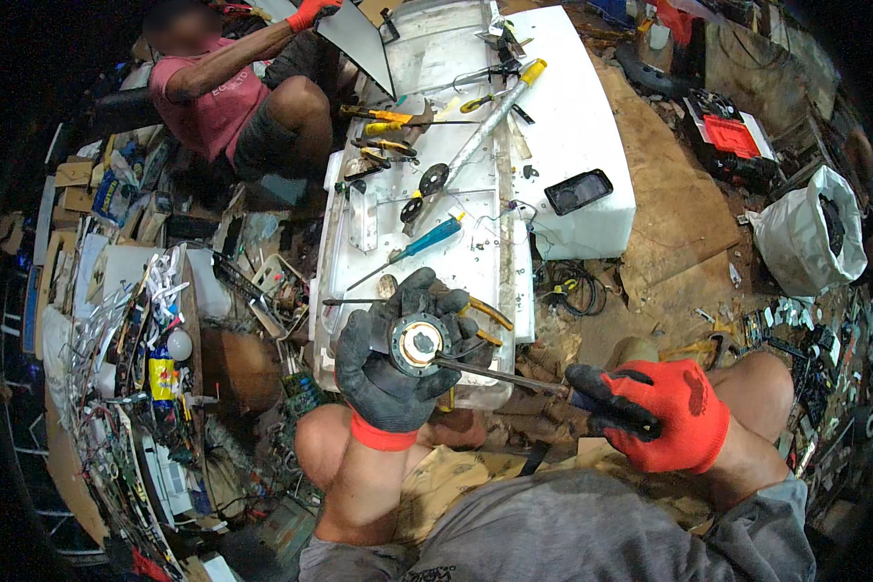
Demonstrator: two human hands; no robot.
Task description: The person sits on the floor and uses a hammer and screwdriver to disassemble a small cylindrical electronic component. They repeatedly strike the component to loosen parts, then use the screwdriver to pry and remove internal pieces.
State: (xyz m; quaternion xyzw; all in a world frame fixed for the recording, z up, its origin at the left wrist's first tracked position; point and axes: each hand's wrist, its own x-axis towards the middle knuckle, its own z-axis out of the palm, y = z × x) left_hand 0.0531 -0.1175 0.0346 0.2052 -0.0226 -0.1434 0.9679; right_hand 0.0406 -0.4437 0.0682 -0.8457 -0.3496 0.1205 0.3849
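My left hand, in a dark-palmed glove with a red cuff, is closed around a round, dark-rimmed part with a pale ring at its centre. Its exact kind I cannot make out. In a red and black glove, my right hand grips the handle of a screwdriver. The long shaft points left, and its tip meets the right edge of the round part. Just beyond my left hand, a blue-handled screwdriver lies on the white work surface. Yellow-handled pliers show beside my left fingers.
Pliers, a hammer and a black phone-like device lie farther off on the white surfaces. A co-worker in red gloves sits at far left with a flat panel. A white sack stands right; scrap heaps flank me.
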